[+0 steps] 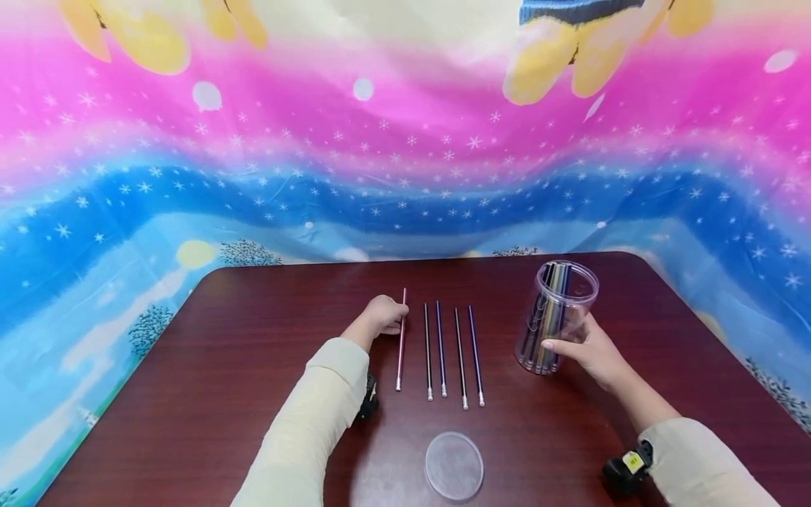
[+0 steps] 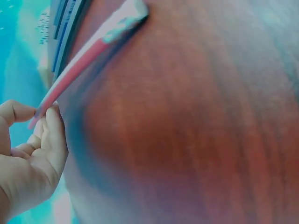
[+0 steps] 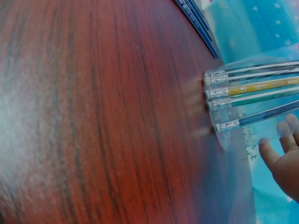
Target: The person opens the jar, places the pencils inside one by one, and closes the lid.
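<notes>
My left hand (image 1: pixel 384 315) pinches a pink pencil (image 1: pixel 402 352) between thumb and fingers near its upper end. In the left wrist view, the pencil (image 2: pixel 77 67) slants away from the fingertips, its white eraser end close over the table. My right hand (image 1: pixel 589 351) grips a clear plastic jar (image 1: pixel 578 310) at its lower side, thumb in front and other fingers behind. Several pencils (image 1: pixel 548 320) stand inside the open-topped jar, leaning to its left. Seen from the right wrist, these pencils (image 3: pixel 261 88) have their eraser ends down at the jar's base.
Two black pencils (image 1: pixel 427 352) and two blue pencils (image 1: pixel 476 355) lie in a row between the hands, erasers toward me. Nearer the front, a round clear lid (image 1: pixel 454 466) lies flat on the dark red wooden table (image 1: pixel 266 310). A patterned cloth (image 1: pixel 405 155) hangs behind the table.
</notes>
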A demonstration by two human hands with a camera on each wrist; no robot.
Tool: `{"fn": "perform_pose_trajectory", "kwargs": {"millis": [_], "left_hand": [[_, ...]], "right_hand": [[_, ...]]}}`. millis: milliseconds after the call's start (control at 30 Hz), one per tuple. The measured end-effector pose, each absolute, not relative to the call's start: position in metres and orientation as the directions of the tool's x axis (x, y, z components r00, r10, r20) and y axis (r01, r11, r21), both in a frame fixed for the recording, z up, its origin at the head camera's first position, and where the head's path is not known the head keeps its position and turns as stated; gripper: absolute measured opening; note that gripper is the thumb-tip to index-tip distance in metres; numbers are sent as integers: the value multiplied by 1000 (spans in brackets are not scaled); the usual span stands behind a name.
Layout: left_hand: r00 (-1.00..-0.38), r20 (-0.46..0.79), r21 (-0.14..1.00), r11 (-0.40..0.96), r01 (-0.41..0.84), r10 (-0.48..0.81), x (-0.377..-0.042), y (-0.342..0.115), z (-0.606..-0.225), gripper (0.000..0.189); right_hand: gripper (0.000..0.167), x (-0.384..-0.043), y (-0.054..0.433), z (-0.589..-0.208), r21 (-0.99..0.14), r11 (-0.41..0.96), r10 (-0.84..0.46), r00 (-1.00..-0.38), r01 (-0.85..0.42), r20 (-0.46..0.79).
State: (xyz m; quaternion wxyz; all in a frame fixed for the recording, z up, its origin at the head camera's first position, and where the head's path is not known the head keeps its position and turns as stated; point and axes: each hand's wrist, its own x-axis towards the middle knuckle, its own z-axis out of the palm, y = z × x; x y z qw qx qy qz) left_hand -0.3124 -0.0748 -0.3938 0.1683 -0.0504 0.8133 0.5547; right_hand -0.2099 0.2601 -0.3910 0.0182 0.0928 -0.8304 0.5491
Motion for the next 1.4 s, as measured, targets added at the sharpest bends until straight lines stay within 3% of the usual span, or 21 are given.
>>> {"fn": "perform_pose_trajectory", "kwargs": {"millis": [600,1400], "left_hand": [[-953,-158,973,207,-105,257,-309,-56,-332,6],[-913,87,988,85,131,399,-287,-12,-233,13]], "right_hand": [[73,-216,260,-394,-910,380,-127,-984,-165,125],[73,-212,260,-391,-904,401,-118,-987,-147,108]]}}
